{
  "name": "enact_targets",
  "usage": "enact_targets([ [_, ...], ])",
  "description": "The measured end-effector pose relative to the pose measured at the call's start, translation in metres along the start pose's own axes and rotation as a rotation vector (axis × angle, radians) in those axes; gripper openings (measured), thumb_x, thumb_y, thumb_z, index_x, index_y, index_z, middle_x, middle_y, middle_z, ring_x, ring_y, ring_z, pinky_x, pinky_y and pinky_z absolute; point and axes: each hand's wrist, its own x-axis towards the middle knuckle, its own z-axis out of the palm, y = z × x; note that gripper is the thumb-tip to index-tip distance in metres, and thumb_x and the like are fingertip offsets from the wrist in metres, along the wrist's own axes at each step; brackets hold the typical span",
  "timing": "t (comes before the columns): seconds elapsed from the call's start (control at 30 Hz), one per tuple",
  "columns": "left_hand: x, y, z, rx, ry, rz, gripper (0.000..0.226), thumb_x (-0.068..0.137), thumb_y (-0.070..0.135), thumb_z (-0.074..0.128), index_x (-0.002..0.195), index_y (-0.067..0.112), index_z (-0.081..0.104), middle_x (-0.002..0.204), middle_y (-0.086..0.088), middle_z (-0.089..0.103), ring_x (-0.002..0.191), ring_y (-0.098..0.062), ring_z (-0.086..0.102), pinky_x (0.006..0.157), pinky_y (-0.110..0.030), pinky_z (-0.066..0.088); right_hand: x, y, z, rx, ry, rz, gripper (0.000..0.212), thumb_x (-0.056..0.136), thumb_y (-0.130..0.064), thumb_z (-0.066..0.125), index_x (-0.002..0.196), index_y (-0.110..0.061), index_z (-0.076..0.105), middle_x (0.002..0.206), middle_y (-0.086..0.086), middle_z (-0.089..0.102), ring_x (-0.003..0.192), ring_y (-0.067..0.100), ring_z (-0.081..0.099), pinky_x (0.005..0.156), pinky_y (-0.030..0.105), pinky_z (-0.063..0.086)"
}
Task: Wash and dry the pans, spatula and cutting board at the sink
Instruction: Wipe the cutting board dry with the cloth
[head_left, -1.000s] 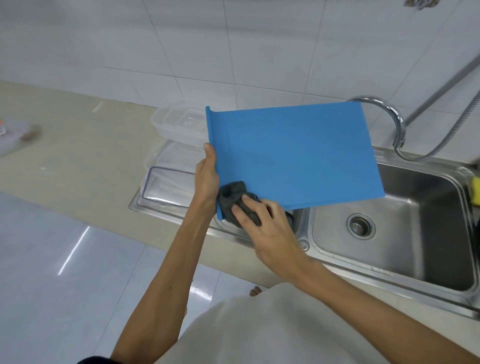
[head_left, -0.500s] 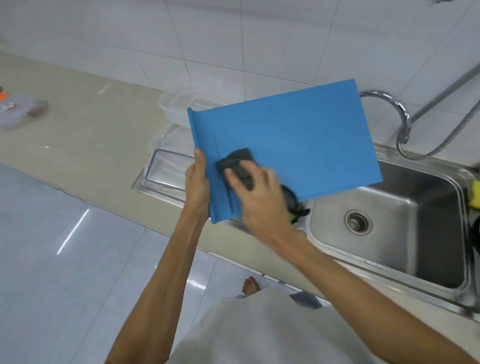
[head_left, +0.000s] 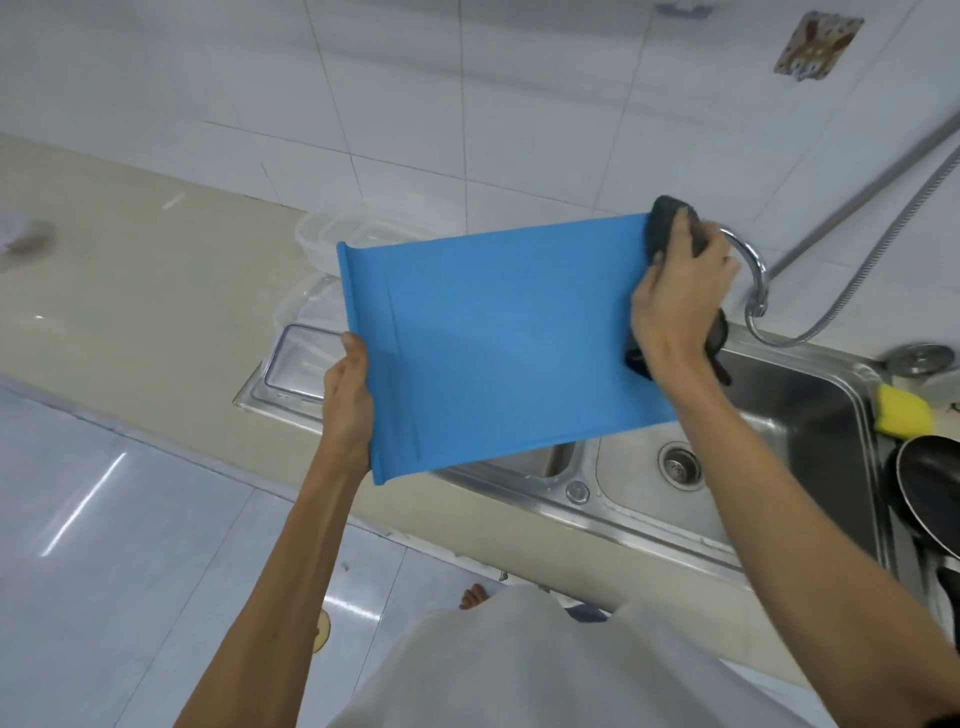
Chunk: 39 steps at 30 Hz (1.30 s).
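A blue cutting board is held up flat over the left side of the steel sink. My left hand grips its left edge, thumb on top. My right hand holds a dark grey cloth against the board's far right edge, with part of the cloth hanging below the hand. A black pan rests at the sink's right rim.
A curved tap with a hose stands behind the sink. A yellow sponge lies on the right rim. Clear plastic containers and a clear lid sit left of the board. The drain is open.
My right hand has swept the cloth from the board's near left corner across to its far right edge. The board has tipped flatter, with my left hand still at the left edge.
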Motion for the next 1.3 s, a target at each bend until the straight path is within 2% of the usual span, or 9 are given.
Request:
enact_targets([
  [0.23,-0.010,0.009,0.055,0.036,-0.155,0.059,0.054,0.094,0.059,0.041,0.093,0.008,0.059,0.085,-0.012,0.058,0.077,-0.026,0.056,0.069,-0.038,0.047,-0.081,-0.134,0.011,0.105,-0.126,-0.558,0.054,0.090,-0.005,0.049,0.144,-0.010,0.052,0.134,0.021,0.051,0.097,0.037,0.051,0.079,0.046,0.047],
  [0.43,-0.004,0.013,0.026,0.045,-0.055,0.065,0.051,0.104,0.047,0.031,0.079,0.010,0.056,0.056,0.015,0.063,0.051,0.000,0.061,0.045,-0.016,0.046,-0.005,0.013,-0.022,-0.028,-0.010,-0.142,0.051,0.094,-0.015,0.045,0.144,-0.016,0.051,0.137,0.022,0.048,0.122,0.040,0.048,0.102,0.043,0.042],
  [0.57,0.015,0.023,0.006,0.005,0.026,0.033,0.057,0.101,0.059,0.031,0.084,0.014,0.061,0.067,0.009,0.063,0.058,-0.007,0.063,0.052,-0.020,0.050,-0.003,0.059,-0.024,0.098,0.020,0.047,0.050,0.095,-0.018,0.047,0.143,-0.006,0.051,0.130,0.031,0.044,0.121,0.047,0.045,0.108,0.046,0.038],
  [0.7,0.023,0.026,0.021,0.006,0.068,0.041,0.052,0.104,0.054,0.033,0.077,0.014,0.054,0.059,0.012,0.058,0.052,-0.004,0.059,0.047,-0.015,0.046,-0.033,-0.009,0.002,0.195,0.067,-0.137,0.051,0.095,-0.009,0.051,0.146,-0.004,0.050,0.132,0.029,0.044,0.123,0.043,0.045,0.110,0.040,0.035],
  [0.8,0.021,0.030,0.047,0.018,0.015,0.060,0.052,0.105,0.049,0.034,0.087,0.006,0.058,0.072,0.002,0.062,0.058,-0.004,0.062,0.051,-0.017,0.049,-0.075,-0.077,0.016,0.264,-0.077,-0.237,0.040,0.104,-0.029,0.049,0.143,-0.020,0.051,0.136,0.001,0.047,0.125,0.022,0.044,0.106,0.019,0.037],
  [0.87,0.021,0.028,0.063,0.045,-0.058,0.080,0.052,0.106,0.046,0.034,0.088,0.005,0.061,0.076,-0.005,0.062,0.067,-0.011,0.063,0.061,-0.026,0.052,-0.104,-0.114,0.014,0.296,-0.112,-0.379,0.033,0.105,-0.027,0.052,0.137,-0.029,0.051,0.129,-0.009,0.050,0.115,0.024,0.049,0.097,0.035,0.048],
  [0.93,0.022,0.026,0.071,0.033,-0.093,0.071,0.052,0.105,0.046,0.034,0.088,0.007,0.063,0.079,-0.005,0.065,0.072,-0.014,0.064,0.065,-0.028,0.054,-0.109,-0.104,0.015,0.169,-0.081,-0.576,0.047,0.100,-0.008,0.050,0.146,-0.017,0.049,0.135,0.015,0.051,0.109,0.039,0.052,0.087,0.048,0.052],
  [1.17,0.024,0.016,0.072,-0.013,-0.066,-0.097,0.054,0.099,0.063,0.036,0.091,0.022,0.069,0.088,0.006,0.073,0.086,-0.017,0.072,0.080,-0.037,0.059,-0.033,0.081,-0.042,0.066,0.087,0.024,0.053,0.098,-0.013,0.048,0.150,-0.003,0.043,0.132,0.030,0.044,0.120,0.043,0.047,0.106,0.040,0.038],
  [1.3,0.013,0.017,0.110,-0.033,-0.129,-0.115,0.061,0.098,0.065,0.034,0.109,0.018,0.070,0.104,0.001,0.076,0.101,-0.023,0.072,0.084,-0.042,0.060,-0.031,0.069,-0.047,0.091,0.109,0.025,0.054,0.098,-0.014,0.049,0.150,-0.002,0.041,0.130,0.030,0.045,0.117,0.043,0.047,0.106,0.045,0.039],
])
